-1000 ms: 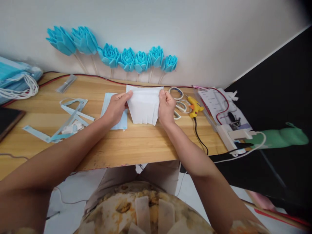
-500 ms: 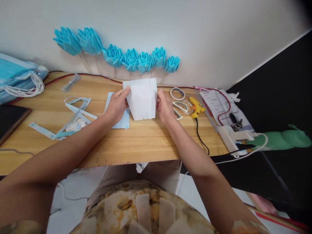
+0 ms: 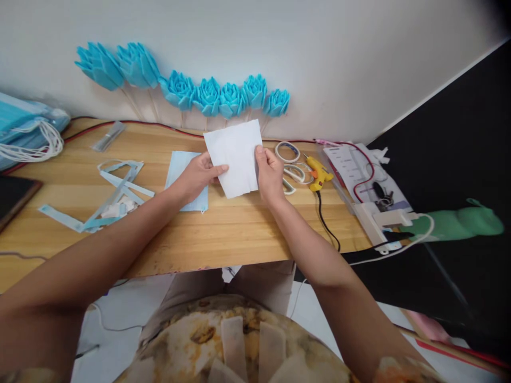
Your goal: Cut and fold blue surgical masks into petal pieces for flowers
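Note:
Between my hands, a little above the table, is a white sheet of mask fabric [image 3: 235,154], tilted slightly. My left hand [image 3: 202,173] pinches its left side, thumb on the front and fingers behind. At the right edge, my right hand [image 3: 270,170] grips the sheet with the thumb in front. Under my left hand a light blue piece of mask fabric [image 3: 175,169] lies flat on the wooden table [image 3: 235,234], partly covered by the hand. White-handled scissors [image 3: 294,171] rest just right of my right hand, their blades not visible.
Several blue fabric flowers [image 3: 208,96] on stems lean against the wall. Cut blue strips [image 3: 120,186] and a stack of blue masks [image 3: 27,127] lie left. To the right are a tape roll [image 3: 287,152], a yellow glue gun [image 3: 319,173] with its cord, and a power strip [image 3: 369,221].
The white sheet has turned a little, its right side rising. My left thumb has slid down and inward across its front; my right thumb now lies on the sheet's front. The view has shifted slightly.

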`<state>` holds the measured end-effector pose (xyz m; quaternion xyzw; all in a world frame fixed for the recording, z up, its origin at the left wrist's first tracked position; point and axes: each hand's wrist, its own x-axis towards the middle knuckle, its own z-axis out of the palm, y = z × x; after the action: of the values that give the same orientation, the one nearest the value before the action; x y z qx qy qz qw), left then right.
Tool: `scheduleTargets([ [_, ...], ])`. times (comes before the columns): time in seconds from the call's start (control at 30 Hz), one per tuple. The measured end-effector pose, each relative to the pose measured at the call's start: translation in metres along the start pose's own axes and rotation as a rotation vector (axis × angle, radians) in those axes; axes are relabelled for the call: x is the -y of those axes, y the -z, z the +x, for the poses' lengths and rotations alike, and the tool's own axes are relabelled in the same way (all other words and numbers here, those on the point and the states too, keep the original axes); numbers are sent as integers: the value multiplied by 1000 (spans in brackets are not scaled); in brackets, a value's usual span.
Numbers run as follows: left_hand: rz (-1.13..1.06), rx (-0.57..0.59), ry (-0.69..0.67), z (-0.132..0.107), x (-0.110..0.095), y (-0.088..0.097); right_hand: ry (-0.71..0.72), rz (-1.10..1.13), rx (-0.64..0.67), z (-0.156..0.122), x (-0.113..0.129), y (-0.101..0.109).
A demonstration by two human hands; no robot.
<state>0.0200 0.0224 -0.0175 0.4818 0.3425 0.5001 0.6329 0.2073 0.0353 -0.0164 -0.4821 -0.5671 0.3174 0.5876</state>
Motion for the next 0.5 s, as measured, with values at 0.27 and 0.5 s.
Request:
scheduleTargets([
  [0.27, 67, -65, -93, 5, 1, 8, 116, -189, -75, 5, 2, 5],
  [0.5, 51, -134, -106, 1, 1, 2, 128, -159, -59, 1, 4, 1],
])
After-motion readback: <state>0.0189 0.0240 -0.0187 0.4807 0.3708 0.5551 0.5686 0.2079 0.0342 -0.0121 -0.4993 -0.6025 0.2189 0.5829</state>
